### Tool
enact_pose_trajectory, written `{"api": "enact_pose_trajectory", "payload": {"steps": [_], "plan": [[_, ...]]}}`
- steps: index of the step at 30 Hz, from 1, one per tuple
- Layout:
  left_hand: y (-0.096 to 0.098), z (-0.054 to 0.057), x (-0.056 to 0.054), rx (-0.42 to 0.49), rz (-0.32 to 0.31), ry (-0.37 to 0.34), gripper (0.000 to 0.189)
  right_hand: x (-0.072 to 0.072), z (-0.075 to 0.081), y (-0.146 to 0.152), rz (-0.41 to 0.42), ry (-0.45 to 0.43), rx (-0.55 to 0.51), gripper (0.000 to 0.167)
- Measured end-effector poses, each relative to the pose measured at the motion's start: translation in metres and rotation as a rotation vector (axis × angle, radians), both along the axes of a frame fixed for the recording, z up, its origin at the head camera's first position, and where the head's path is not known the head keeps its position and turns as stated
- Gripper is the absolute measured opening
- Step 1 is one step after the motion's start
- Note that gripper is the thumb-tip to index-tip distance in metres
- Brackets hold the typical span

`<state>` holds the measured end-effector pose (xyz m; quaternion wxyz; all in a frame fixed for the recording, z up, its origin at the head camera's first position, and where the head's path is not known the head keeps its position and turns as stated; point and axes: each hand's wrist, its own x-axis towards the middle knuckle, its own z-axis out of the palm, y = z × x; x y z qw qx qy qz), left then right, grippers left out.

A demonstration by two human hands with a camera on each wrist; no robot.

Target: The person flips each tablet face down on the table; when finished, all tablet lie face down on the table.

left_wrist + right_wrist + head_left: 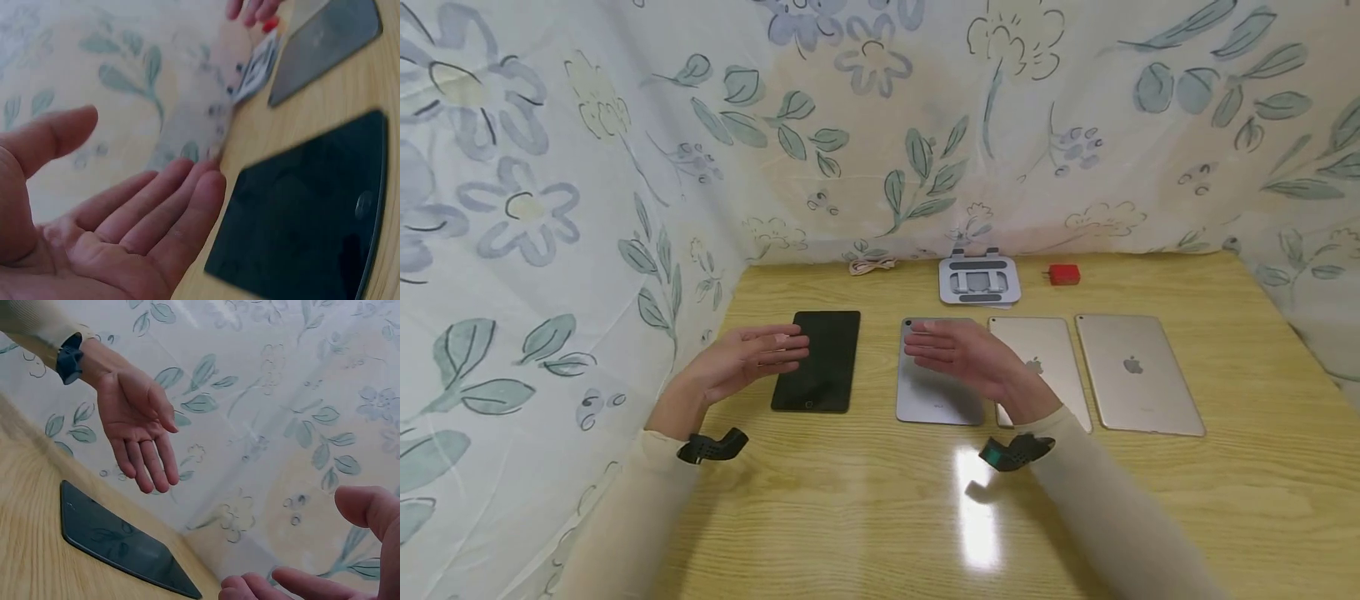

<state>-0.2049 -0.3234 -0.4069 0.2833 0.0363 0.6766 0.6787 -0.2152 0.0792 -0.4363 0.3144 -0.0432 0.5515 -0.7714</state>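
Note:
My left hand hovers at the left edge of a black-screened tablet, fingers extended and palm turned inward; nothing is in it. In the left wrist view the same tablet lies beyond the straight fingers. My right hand is held above a grey tablet lying back side up, its fingers also straight and holding nothing. To its right lie two gold tablets, one partly behind the right wrist and the other fully visible, both with their backs showing.
At the back of the wooden table are a coiled pale cable, a folded grey-white stand and a red charger plug. Floral cloth hangs behind the table and along its left side.

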Motion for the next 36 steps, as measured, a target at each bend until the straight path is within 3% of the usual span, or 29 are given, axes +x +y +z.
{"api": "enact_pose_trajectory", "payload": {"steps": [6,12,21,29,31,36], "plan": [[-0.025,-0.001,-0.005,-0.02,0.046,-0.048,0.063,-0.007,-0.005,-0.031,0.013,-0.049,-0.016,0.055],[-0.033,-0.01,-0.015,-0.097,0.067,-0.088,0.067,-0.017,-0.016,-0.058,0.021,-0.118,-0.001,0.061],[-0.032,-0.024,-0.018,-0.236,0.139,-0.176,0.065,-0.027,-0.034,-0.086,-0.037,-0.216,0.028,0.062],[-0.025,-0.031,-0.016,-0.254,0.188,-0.193,0.061,-0.028,-0.042,-0.096,0.011,-0.251,0.031,0.067],[-0.021,-0.032,-0.016,-0.264,0.217,-0.201,0.057,-0.028,-0.043,-0.096,0.009,-0.254,0.027,0.066],[-0.015,-0.035,-0.019,-0.282,0.222,-0.212,0.049,-0.027,-0.042,-0.096,-0.005,-0.262,0.03,0.067]]}}
